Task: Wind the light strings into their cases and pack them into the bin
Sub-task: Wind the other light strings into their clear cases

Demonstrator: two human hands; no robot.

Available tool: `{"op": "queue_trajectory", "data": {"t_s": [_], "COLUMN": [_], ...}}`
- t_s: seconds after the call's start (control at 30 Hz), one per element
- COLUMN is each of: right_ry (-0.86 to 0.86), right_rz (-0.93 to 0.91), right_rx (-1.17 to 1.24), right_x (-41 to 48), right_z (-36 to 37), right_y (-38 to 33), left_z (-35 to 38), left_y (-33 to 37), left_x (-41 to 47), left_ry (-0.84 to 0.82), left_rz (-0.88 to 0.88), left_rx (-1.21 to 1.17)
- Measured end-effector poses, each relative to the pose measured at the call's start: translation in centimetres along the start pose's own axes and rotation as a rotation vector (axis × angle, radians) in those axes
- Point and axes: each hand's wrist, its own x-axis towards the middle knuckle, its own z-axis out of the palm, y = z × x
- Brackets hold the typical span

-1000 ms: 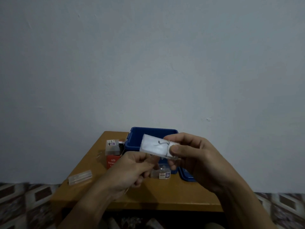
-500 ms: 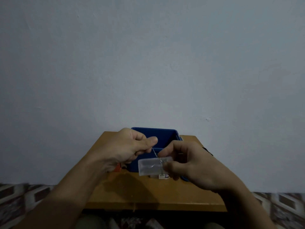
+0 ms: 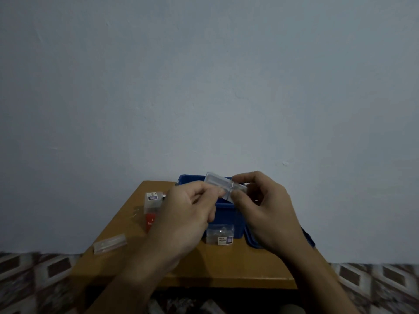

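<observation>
Above the blue bin, my right hand pinches a clear plastic case between thumb and forefinger. My left hand is curled with its fingertips meeting the case's near end; the thin light-string wire is too fine and blurred to see here. The bin stands open at the back middle of the small wooden table.
A filled clear case with a label stands in front of the bin. At the left are a labelled clear case, a red box and a loose clear lid. A blue lid lies right of the bin. Patterned floor surrounds the table.
The case has gone from low in front of the bin up to the bin's rim. My left hand has come down from its raised pull and closed in on the case.
</observation>
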Motion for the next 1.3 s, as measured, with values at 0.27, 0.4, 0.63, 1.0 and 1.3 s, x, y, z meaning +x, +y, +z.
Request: {"op": "queue_trajectory", "data": {"t_s": [0.27,0.4,0.63,1.0,1.3], "right_ry": [-0.072,-0.117,-0.153,-0.148,-0.134], "right_rz": [0.042,0.11,0.157,0.205,0.253], "right_rx": [0.233,0.339,0.408,0.423,0.536], "right_x": [-0.6,-0.7,-0.7,-1.0,-0.8], "right_z": [-0.1,-0.5,-1.2,-0.7,-0.8], "right_y": [0.7,0.7,0.5,0.5,0.7], "left_z": [0.8,0.6,0.6,0.5,0.5], "left_y": [-1.4,-1.7,-2.2,-3.2,-4.0], "left_x": [-0.3,-0.3,-0.2,0.0,0.0], "left_ry": [-0.047,-0.072,-0.093,-0.184,-0.2], "left_rz": [-0.21,-0.184,-0.141,-0.196,-0.155], "left_rx": [-0.213,-0.217,-0.211,-0.342,-0.271]}}
